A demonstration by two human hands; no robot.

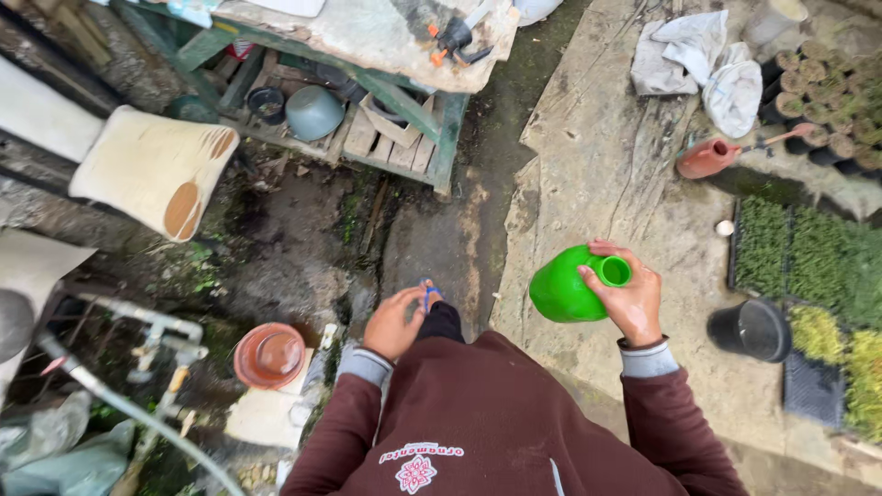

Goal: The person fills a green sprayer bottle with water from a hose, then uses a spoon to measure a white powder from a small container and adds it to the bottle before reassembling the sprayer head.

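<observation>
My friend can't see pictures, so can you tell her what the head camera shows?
A person's right hand holds a green jug by its open neck, while the left hand rests empty near the knee. Around them are seedling trays, a black pot and a wooden bench.

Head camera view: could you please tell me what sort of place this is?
Probably an outdoor plant nursery or garden work area. Seedling trays and rows of small pots sit at the right, a terracotta watering can lies nearby, and the right hand holds a green jug.
</observation>
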